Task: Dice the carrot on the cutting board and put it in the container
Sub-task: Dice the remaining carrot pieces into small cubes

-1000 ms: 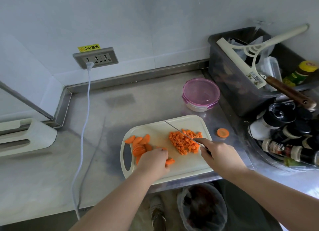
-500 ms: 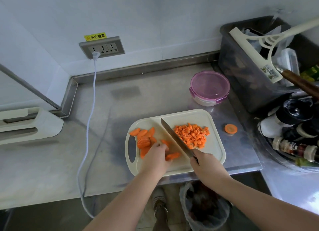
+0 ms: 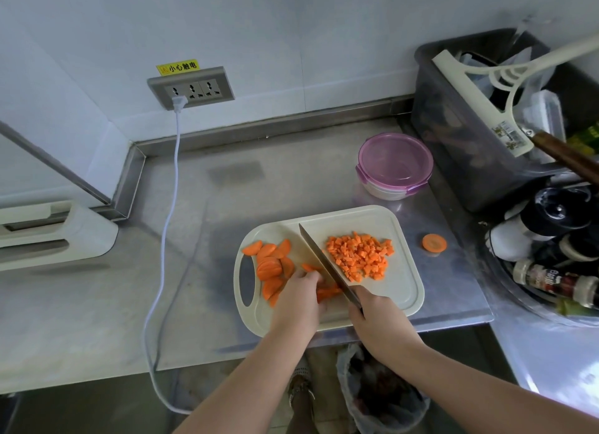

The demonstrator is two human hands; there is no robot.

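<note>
We are mid-dice at the steel desk (image 3: 227, 206). The right hand (image 3: 379, 317) is wrapped tight round the handle of the long steel kitchen knife (image 3: 321, 258), with the blade slanting across the cream plastic cutting board (image 3: 400, 292). The left hand (image 3: 296, 304) sits just beside the blade, fingers curled over a few of the orange carrot slices (image 3: 270, 266) and pinning them down. The rest of the slices lie fanned near the board's handle hole. On the other side of the blade sits the heap of small orange carrot cubes (image 3: 359, 255), and one stray carrot round (image 3: 434, 243) lies on the desk off the board's right edge. The round container with the purple lid (image 3: 395, 164) stands behind the board, lid on as far as we can tell.

We judge the carrot stiff, light and a touch damp, so thin slices may skid under the edge. Best to hold them from above, fingertips tucked back. The cubes are loose and scatter easily, so we would scoop them on the flat of the blade or tip the board
</note>
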